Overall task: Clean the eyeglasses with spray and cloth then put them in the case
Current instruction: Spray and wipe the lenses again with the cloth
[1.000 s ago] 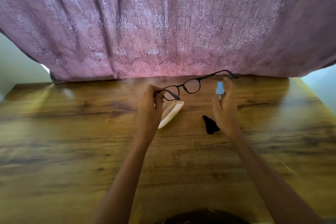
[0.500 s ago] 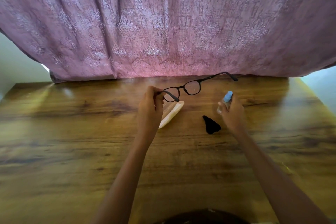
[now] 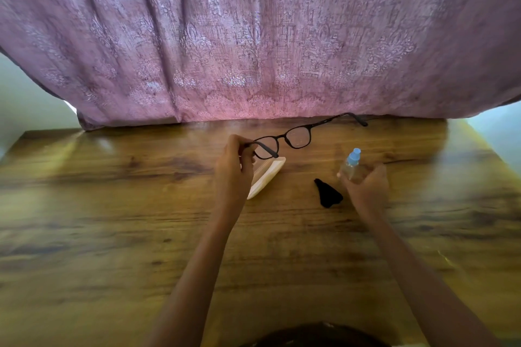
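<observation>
Eyeglasses (image 3: 296,136) hang just above the case (image 3: 267,175), my left hand (image 3: 234,166) pinching one temple so no finger touches the lenses. Right of the case, past the black cloth (image 3: 327,194), my right hand (image 3: 366,189) curls round the spray bottle (image 3: 351,166), cap up, probably keeping the nozzle ready.

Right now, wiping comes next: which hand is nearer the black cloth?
Right. The right hand is just right of the cloth; the left hand, gripping the eyeglasses, is farther left.

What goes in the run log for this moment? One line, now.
left hand holds glasses by temple | right hand holds spray | cloth, case on table | wiping not yet done
</observation>
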